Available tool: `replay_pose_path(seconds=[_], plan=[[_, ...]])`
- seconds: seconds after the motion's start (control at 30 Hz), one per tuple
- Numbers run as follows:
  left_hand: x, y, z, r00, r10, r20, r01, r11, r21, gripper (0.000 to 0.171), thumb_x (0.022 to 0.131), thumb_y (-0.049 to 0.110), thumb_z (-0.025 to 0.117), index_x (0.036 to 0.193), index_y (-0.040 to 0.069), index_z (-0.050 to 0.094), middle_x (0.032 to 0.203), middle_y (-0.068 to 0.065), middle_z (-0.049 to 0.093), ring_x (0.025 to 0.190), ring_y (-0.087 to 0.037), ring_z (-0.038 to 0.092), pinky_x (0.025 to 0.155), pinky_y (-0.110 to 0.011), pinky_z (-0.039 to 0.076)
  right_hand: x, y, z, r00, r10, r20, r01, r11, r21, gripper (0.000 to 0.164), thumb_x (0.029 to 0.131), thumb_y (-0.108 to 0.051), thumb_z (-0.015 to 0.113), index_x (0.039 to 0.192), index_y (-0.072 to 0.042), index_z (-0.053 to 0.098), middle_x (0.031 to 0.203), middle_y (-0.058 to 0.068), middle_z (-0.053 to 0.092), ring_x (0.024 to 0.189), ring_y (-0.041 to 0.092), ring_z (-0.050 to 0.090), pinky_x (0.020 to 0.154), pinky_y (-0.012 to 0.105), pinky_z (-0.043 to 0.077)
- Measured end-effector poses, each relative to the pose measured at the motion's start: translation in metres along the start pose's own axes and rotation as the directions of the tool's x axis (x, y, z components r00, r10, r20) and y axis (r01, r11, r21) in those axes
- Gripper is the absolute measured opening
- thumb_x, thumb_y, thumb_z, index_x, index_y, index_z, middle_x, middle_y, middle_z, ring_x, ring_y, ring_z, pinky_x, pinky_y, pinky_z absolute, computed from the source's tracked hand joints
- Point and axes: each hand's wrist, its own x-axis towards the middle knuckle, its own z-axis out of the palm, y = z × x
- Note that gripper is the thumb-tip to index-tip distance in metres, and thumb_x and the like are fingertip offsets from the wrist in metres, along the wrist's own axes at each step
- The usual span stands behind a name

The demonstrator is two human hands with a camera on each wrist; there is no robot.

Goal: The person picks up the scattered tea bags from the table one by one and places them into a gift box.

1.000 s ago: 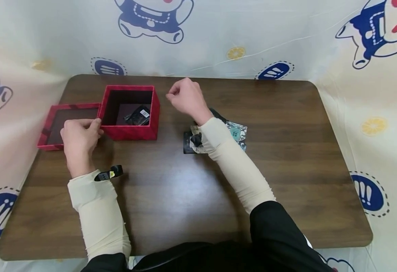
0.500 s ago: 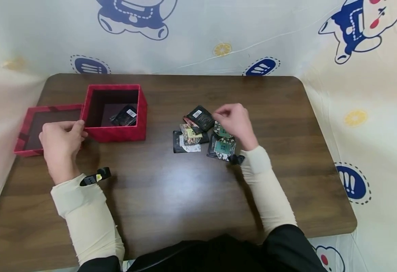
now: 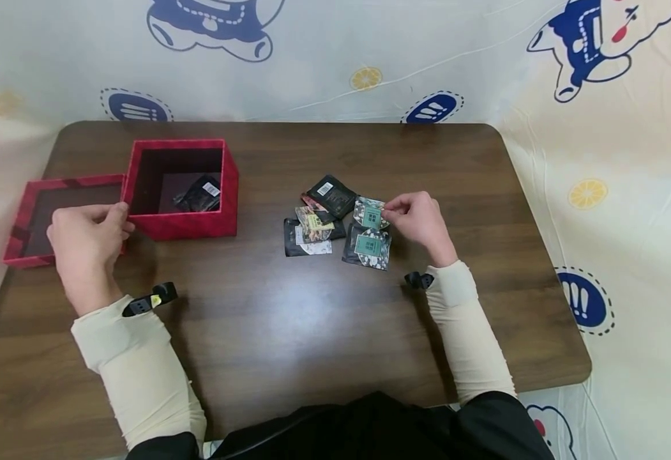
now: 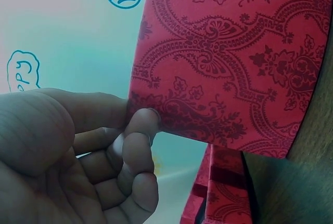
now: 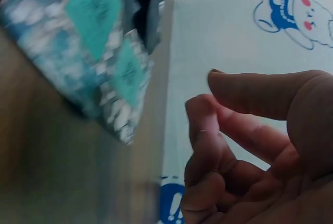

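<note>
A small floral black-and-white sachet with a green label lies at the right of a cluster on the worktop, a brown wood-grain table. The person's right hand reaches it from the right, its fingertips at the sachet's edge; whether they touch cannot be told. Its grip is released: the thumb and forefinger stand slightly apart with nothing between them, the other fingers loosely bent. Just below lies a second floral sachet with a green label. To the left, overlapping one another, are a black sachet with a white label, a yellowish patterned sachet and a black-and-white sachet, with a reddish one partly hidden among them. Well apart on the left stands a deep red box with dark floral patterning, its top open, holding a dark packet with a white label. The left hand pinches the upper rim near the box's left corner between thumb and finger. Just beside the box, a shallow red lid lies hollow side up, partly beneath that hand's outline. Behind hangs a pale sheet with blue cartoon prints.
</note>
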Motion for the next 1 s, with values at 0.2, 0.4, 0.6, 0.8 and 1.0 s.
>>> replay_pose_path(seconds=[0.2,0.4,0.6,0.8,1.0], plan=[[0.001,0.003,0.000,1.000,-0.005,0.015,0.005,1.000,0.002,0.059,0.084,0.059,0.046,0.118,0.013,0.063,0.063,0.019,0.058,0.075,-0.014,0.051,0.060,-0.032,0.039,-0.007,0.022,0.009,0.993,0.067,0.099,-0.060,0.996,-0.066,0.013,0.078,-0.019,0.073,0.089,-0.012,0.072,0.075,0.000,0.065,0.068,0.019,0.054,0.061,0.033,0.042],[0.001,0.003,0.000,1.000,0.016,0.008,-0.015,1.000,-0.011,0.056,0.085,0.055,0.048,0.118,0.011,0.063,0.059,0.022,0.057,0.063,-0.005,0.054,0.058,-0.030,0.038,-0.008,0.033,0.019,0.992,0.098,0.076,-0.091,0.991,-0.096,0.011,0.076,-0.017,0.074,0.086,-0.013,0.070,0.071,0.000,0.064,0.068,0.017,0.055,0.063,0.032,0.041],[0.000,0.003,0.000,1.000,-0.006,0.023,0.006,1.000,-0.011,0.058,0.085,0.056,0.047,0.120,0.012,0.062,0.060,0.022,0.056,0.070,-0.010,0.053,0.058,-0.029,0.039,-0.005,0.028,0.021,0.991,0.093,0.092,-0.078,0.985,-0.152,0.007,0.076,-0.015,0.074,0.080,-0.011,0.069,0.071,0.001,0.062,0.068,0.018,0.054,0.061,0.032,0.043],[0.000,0.003,0.000,1.000,-0.008,0.014,0.008,1.000,-0.024,0.057,0.085,0.055,0.048,0.119,0.011,0.062,0.061,0.020,0.058,0.071,-0.010,0.052,0.057,-0.029,0.038,0.003,0.022,0.020,0.968,0.120,0.222,-0.063,0.967,-0.248,0.010,0.080,-0.016,0.070,0.078,-0.008,0.065,0.075,0.005,0.057,0.068,0.021,0.051,0.058,0.032,0.041],[0.002,0.003,0.003,1.000,0.009,0.030,-0.009,1.000,-0.015,0.057,0.085,0.055,0.049,0.120,0.012,0.061,0.065,0.016,0.061,0.069,-0.010,0.054,0.055,-0.026,0.041,0.005,0.023,0.016,0.929,0.170,0.329,-0.072,0.954,-0.290,0.012,0.084,-0.019,0.065,0.078,-0.009,0.064,0.078,0.008,0.055,0.069,0.023,0.050,0.056,0.032,0.041]])
